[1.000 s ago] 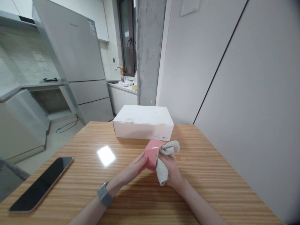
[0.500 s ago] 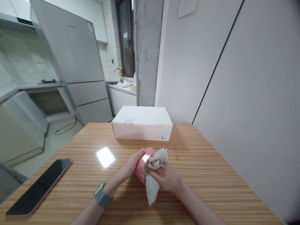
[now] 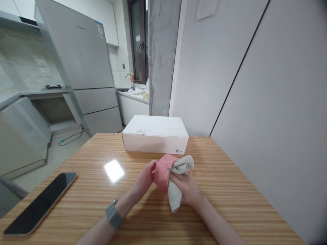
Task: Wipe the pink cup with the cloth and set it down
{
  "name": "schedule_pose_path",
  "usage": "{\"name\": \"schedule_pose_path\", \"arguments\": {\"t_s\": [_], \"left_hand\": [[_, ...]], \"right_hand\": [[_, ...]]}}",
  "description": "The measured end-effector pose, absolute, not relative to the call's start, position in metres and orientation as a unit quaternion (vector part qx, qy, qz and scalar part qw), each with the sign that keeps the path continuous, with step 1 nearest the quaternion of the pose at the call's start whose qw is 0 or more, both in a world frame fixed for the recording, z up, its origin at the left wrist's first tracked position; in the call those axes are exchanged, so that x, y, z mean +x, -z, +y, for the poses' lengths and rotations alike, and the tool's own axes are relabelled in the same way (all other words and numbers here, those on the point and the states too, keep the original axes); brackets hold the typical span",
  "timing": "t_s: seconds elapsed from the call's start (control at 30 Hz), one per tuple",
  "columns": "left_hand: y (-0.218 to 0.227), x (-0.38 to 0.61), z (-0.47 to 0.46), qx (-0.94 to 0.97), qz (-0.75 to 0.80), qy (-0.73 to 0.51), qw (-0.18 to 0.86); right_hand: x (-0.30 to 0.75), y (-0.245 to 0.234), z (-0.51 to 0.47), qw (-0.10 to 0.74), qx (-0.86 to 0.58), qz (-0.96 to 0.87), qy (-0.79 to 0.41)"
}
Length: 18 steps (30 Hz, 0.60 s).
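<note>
A pink, smooth, faceted bowl (image 3: 161, 173) is held tilted just above the wooden table, in front of a white box. My left hand (image 3: 146, 175) grips it from the left side, its fingers curled behind and partly hidden. In my right hand (image 3: 187, 187) is a light grey cloth (image 3: 175, 195), bunched up and pressed to the right side of the bowl. One end of the cloth hangs down and another fold sticks out to the upper right. The cloth and fingers cover much of the bowl's right side.
The white box (image 3: 154, 143) lies near the table's far edge. At the left edge of the wooden table (image 3: 230, 204) rests a black phone (image 3: 42, 204). A white wall (image 3: 270, 112) runs along the right. A fridge (image 3: 79, 51) stands beyond, at the left.
Both hands have moved right and slightly away from me with the bowl and cloth. The bowl has turned, showing more of its faceted outer side.
</note>
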<state>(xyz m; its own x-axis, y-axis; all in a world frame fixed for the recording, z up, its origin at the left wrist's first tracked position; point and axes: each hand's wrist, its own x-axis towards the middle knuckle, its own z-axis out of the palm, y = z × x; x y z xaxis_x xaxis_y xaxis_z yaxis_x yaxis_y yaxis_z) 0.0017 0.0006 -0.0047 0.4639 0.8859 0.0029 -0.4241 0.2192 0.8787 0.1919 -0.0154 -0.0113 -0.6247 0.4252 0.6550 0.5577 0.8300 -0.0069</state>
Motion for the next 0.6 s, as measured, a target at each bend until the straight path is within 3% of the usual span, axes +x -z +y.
{"name": "schedule_pose_path", "arguments": {"t_s": [0.2,0.33,0.5,0.6], "left_hand": [[0.006,-0.008,0.005,0.489,0.368,-0.440,0.657],[-0.001,-0.007,-0.004,0.512,0.357,-0.428,0.654],[-0.005,-0.001,-0.014,0.521,0.232,-0.406,0.714],[-0.002,0.001,-0.011,0.488,0.184,-0.410,0.748]], "right_hand": [[0.181,0.014,-0.025,0.284,-0.223,-0.922,0.143],[0.182,0.014,-0.026,0.323,-0.277,-0.900,0.094],[0.184,0.006,-0.020,0.422,-0.333,-0.840,-0.066],[0.186,0.005,-0.018,0.420,-0.325,-0.845,-0.060]]}}
